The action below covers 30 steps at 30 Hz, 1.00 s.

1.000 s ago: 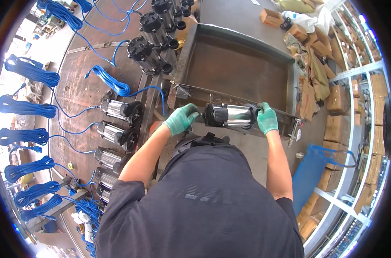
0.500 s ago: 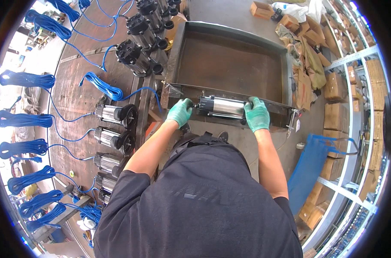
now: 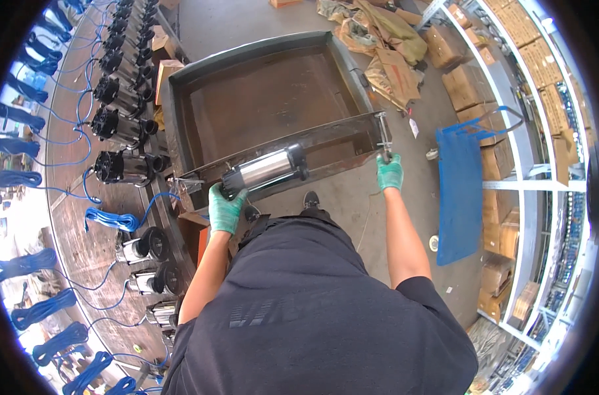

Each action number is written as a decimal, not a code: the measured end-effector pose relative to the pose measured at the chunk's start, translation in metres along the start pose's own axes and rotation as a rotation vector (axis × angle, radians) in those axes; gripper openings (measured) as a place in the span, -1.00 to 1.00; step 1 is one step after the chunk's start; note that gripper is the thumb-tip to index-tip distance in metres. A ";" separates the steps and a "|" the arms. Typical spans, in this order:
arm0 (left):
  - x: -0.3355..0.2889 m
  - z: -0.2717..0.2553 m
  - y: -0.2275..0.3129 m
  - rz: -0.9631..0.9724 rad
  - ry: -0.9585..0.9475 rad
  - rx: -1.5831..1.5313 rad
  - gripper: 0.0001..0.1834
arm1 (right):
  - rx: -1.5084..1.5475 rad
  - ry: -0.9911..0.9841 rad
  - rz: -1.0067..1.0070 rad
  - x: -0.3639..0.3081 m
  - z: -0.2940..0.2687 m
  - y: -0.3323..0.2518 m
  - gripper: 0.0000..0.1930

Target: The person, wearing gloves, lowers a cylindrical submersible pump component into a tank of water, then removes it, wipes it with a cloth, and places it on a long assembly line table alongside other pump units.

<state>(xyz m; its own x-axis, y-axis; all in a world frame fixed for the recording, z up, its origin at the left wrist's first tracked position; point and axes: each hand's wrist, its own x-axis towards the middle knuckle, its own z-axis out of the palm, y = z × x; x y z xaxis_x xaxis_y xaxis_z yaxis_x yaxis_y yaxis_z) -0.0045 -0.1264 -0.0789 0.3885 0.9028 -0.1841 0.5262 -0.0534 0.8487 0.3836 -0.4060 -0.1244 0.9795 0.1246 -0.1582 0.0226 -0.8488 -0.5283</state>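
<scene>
A cylindrical submersible pump (image 3: 266,168), with a shiny steel body and black ends, lies tilted along the near edge of a dark metal tank (image 3: 266,49). My left hand (image 3: 225,209), in a green glove, grips the pump's black left end. Out to the right, my gloved right hand (image 3: 389,172) is closed around the lower end of a small metal fitting (image 3: 383,133) at the tank's near right corner. What exactly the fingers hold there is partly hidden. A blue cable (image 3: 156,207) trails near the tank's left corner.
On the workbench (image 3: 69,230) at left, several similar pumps (image 3: 121,168) stand in a row, with coiled blue cables (image 3: 32,260). A blue sheet-like carrier (image 3: 461,197) lies to the right, before shelving (image 3: 536,185) with cardboard boxes (image 3: 467,85). Crumpled sacks (image 3: 391,39) lie beyond the tank.
My right hand has left the pump's right end and moved right to the metal fitting. The left hand stays at the pump's left end; the pump now tilts in view. The view has turned.
</scene>
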 end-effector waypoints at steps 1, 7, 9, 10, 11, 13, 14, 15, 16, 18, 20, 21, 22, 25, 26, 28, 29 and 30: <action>0.003 0.000 -0.008 0.013 0.009 0.039 -0.23 | 0.143 -0.023 0.064 0.003 -0.001 -0.006 -0.59; 0.004 -0.004 0.001 -0.074 -0.037 0.007 -0.26 | 0.891 -0.057 0.288 0.048 0.036 -0.011 -0.72; 0.004 -0.005 -0.003 -0.074 -0.029 0.018 -0.28 | 0.780 -0.097 0.332 0.054 0.036 -0.017 -0.72; 0.003 -0.005 -0.005 -0.075 -0.019 0.032 -0.28 | 0.723 -0.118 0.351 0.052 0.032 -0.028 -0.72; 0.003 -0.006 -0.008 -0.075 -0.009 0.045 -0.29 | 0.768 -0.132 0.371 0.048 0.031 -0.038 -0.74; 0.003 -0.005 -0.010 -0.086 -0.013 0.013 -0.30 | 0.856 -0.157 0.414 0.037 0.028 -0.057 -0.75; 0.002 -0.006 -0.011 -0.095 -0.012 -0.003 -0.30 | 0.880 -0.204 0.301 0.031 0.023 -0.062 -0.76; 0.001 -0.005 -0.003 -0.051 0.002 0.074 -0.30 | 0.904 -0.244 0.201 0.019 0.015 -0.061 -0.77; 0.001 -0.005 0.003 -0.071 -0.016 0.106 -0.29 | 0.928 -0.284 0.100 0.004 0.006 -0.060 -0.78; -0.002 -0.003 0.008 -0.082 -0.026 0.033 -0.25 | 0.770 -0.427 -0.170 -0.024 0.000 -0.073 -0.80; -0.002 0.001 0.002 -0.037 0.002 0.110 -0.21 | 0.557 -0.476 -0.300 -0.044 0.001 -0.086 -0.73; -0.001 0.003 0.002 -0.052 -0.012 0.084 -0.21 | 0.454 -0.478 -0.474 -0.047 0.004 -0.092 -0.66; 0.000 0.004 0.002 -0.066 -0.025 0.059 -0.22 | 0.345 -0.579 -0.475 -0.051 -0.002 -0.097 -0.60; 0.004 0.003 -0.005 -0.086 -0.019 0.052 -0.22 | 0.386 -0.677 -0.474 -0.058 0.008 -0.106 -0.64; 0.003 0.003 -0.007 -0.083 -0.016 0.066 -0.22 | 0.391 -0.699 -0.476 -0.059 0.010 -0.109 -0.64; -0.001 0.004 0.013 -0.074 -0.016 0.095 -0.22 | 0.395 -0.710 -0.501 -0.060 0.017 -0.111 -0.66; 0.001 0.004 0.010 -0.084 -0.021 0.090 -0.22 | 0.393 -0.702 -0.527 -0.059 0.026 -0.108 -0.67; 0.001 0.004 0.010 -0.095 -0.021 0.082 -0.21 | 0.389 -0.696 -0.557 -0.059 0.029 -0.111 -0.67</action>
<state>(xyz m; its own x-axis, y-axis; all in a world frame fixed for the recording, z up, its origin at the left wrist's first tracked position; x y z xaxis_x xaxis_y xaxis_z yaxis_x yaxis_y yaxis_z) 0.0039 -0.1274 -0.0725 0.3493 0.8963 -0.2731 0.6211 -0.0033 0.7837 0.3171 -0.3044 -0.0810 0.5085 0.8390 -0.1937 0.2570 -0.3626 -0.8958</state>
